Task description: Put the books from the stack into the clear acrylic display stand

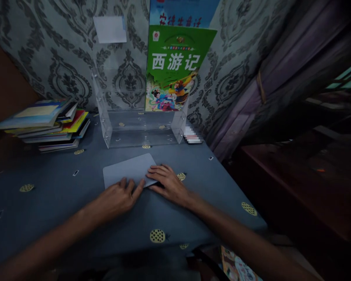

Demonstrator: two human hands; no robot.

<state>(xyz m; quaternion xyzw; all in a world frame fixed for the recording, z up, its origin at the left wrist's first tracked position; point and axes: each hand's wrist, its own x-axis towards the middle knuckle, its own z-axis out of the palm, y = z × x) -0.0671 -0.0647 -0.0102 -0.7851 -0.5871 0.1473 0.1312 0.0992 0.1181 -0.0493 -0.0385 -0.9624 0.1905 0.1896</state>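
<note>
Table — books, clear rack, panel

Blue book — top cut off by the picture's edge, lower part behind the green book. The left hand hides part of the pale sheet; one pixelated item cannot be identified.

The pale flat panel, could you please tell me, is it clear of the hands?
No, the left hand and right hand both have fingers on the pale flat panel.
</note>
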